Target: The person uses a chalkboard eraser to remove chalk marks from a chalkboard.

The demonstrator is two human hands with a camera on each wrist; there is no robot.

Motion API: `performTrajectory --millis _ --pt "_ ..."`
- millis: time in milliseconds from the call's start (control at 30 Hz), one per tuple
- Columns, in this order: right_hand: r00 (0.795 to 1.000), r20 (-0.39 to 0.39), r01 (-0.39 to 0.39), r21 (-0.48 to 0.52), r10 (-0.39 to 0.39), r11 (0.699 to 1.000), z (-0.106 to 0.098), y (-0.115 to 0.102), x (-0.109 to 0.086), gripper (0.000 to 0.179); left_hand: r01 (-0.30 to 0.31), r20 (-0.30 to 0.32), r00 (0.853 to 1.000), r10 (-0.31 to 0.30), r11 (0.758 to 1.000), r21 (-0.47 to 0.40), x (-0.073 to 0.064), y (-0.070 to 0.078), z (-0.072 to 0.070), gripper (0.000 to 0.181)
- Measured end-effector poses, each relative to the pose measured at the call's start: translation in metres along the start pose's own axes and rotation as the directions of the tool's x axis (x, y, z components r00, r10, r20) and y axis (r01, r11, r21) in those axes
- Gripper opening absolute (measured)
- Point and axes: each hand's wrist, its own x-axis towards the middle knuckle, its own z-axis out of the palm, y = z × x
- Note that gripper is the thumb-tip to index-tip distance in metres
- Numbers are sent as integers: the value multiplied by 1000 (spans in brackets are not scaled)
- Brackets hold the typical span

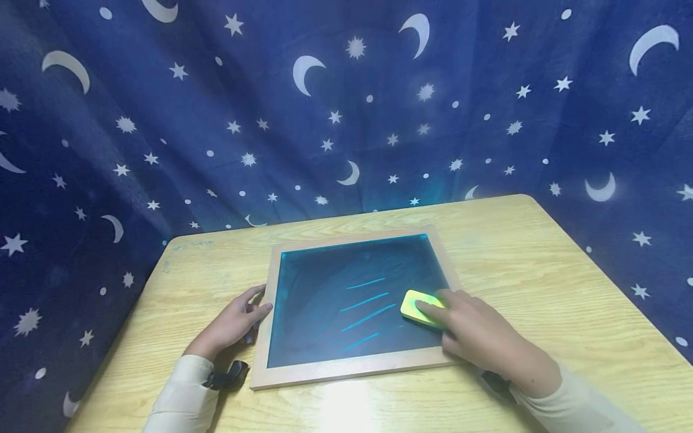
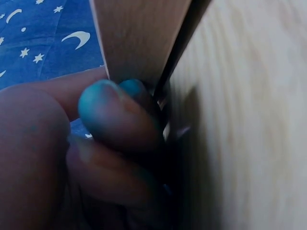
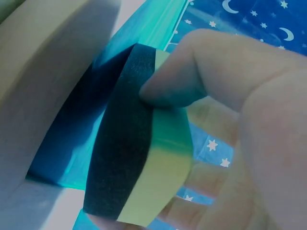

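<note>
A small chalkboard in a pale wooden frame lies on the table, with several slanted blue chalk lines near its middle. My left hand holds the board's left edge, its thumb on the frame. In the left wrist view, blue-dusted fingertips curl against the frame's side. A yellow chalkboard eraser is gripped by my right hand over the board's right part, right of the lines. The right wrist view shows the eraser's dark felt layer facing the board, with the thumb on its side.
The light wood-grain table extends around the board, with faint blue smudges at its far left corner. A dark blue curtain with moons and stars hangs behind and along the sides. Black bands are worn at the wrists.
</note>
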Motion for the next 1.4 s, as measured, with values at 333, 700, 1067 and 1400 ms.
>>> performTrajectory --millis 333,700,1067,1400 --pt "999 -2 37 -17 -37 999 2 -4 -2 66 -24 5 1000 25 999 -47 -2 -3 1 69" --pt "999 25 22 -7 -22 1000 3 -4 -3 66 -22 14 1000 22 999 -47 -5 -3 2 71" --pt "1000 22 15 -10 -14 1000 2 -6 -2 66 -28 22 999 29 999 -32 -5 -1 0 69" --pt "998 56 0 -14 1 1000 5 -20 -3 63 -46 20 999 47 999 -13 -5 1 0 69"
